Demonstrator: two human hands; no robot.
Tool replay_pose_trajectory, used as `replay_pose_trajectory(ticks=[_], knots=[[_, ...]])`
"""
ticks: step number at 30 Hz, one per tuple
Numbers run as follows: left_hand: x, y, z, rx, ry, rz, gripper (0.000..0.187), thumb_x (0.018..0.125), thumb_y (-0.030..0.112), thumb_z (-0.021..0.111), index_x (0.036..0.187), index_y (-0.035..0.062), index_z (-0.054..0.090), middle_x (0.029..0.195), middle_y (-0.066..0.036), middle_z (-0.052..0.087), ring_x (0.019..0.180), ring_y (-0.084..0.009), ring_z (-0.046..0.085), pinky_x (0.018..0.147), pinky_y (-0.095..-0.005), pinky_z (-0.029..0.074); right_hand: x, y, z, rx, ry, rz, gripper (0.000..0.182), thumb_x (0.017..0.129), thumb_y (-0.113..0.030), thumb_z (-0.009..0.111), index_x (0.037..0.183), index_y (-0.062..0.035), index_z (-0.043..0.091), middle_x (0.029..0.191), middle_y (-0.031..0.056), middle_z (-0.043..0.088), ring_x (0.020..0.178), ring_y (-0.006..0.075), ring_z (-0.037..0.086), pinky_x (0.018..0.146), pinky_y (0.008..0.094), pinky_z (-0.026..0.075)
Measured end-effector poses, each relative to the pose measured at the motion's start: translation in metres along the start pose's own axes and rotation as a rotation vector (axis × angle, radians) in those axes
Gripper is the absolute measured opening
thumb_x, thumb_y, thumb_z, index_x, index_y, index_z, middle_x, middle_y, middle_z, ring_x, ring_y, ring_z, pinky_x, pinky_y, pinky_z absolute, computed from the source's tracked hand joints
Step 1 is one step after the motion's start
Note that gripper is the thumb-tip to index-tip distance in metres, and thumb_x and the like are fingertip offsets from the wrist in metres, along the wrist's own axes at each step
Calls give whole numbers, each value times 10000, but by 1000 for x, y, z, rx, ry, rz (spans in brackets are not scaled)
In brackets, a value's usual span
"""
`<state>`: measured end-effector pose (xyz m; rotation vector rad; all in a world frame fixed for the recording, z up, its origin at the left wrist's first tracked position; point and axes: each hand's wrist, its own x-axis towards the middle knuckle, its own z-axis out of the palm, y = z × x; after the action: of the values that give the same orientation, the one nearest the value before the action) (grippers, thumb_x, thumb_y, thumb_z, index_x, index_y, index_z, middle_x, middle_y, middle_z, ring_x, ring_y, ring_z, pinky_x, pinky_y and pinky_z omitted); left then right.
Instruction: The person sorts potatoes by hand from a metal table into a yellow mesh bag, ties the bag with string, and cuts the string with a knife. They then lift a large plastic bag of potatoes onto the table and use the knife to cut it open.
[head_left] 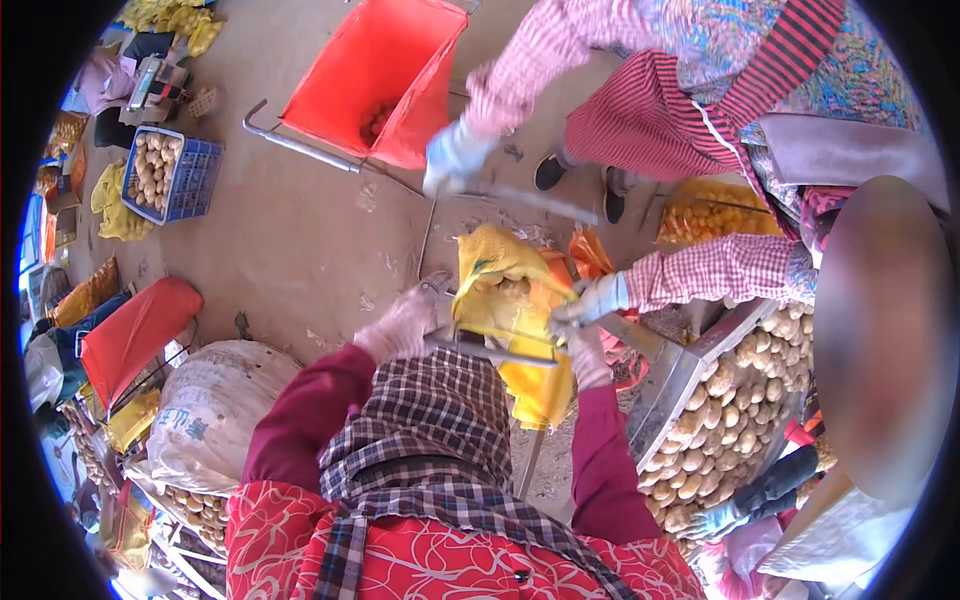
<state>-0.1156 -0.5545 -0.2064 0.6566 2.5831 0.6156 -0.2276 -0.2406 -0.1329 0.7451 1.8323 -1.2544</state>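
Observation:
In front of my body a yellow sack hangs with its mouth spread and potatoes showing inside. Grey metal bars of a stand cross it. My left hand, in a pale glove, is closed around the metal frame left of the sack. At the sack's right side my right hand closes on its edge, partly hidden by a co-worker's gloved hand. That person's other gloved hand is raised beyond the sack, near a blurred metal bar.
A red fabric cart with potatoes inside stands ahead. To the right a metal-edged sorting table bears many potatoes. A blue crate of potatoes and a large white sack are on the left. The co-worker stands close by.

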Motion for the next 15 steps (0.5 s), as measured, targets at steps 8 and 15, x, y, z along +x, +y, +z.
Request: replay_pose_trajectory(ticks=[8, 15], knots=[[-97, 54, 30, -1287, -62, -282, 65, 811, 114, 697, 763, 75, 678, 594, 1, 493, 625, -193, 521, 595, -345, 457, -29, -9, 3, 223, -74, -293, 345, 748, -167, 841, 1034, -50, 689, 881, -14, 673, 725, 78, 599, 615, 226, 455], [-79, 91, -38, -1747, -214, -907, 332, 871, 208, 694, 611, 123, 506, 485, 17, 379, 389, -108, 314, 391, -301, 267, -14, 21, -69, -199, 191, -461, 211, 805, -44, 740, 1002, -5, 677, 794, -35, 616, 683, 77, 566, 592, 228, 453]])
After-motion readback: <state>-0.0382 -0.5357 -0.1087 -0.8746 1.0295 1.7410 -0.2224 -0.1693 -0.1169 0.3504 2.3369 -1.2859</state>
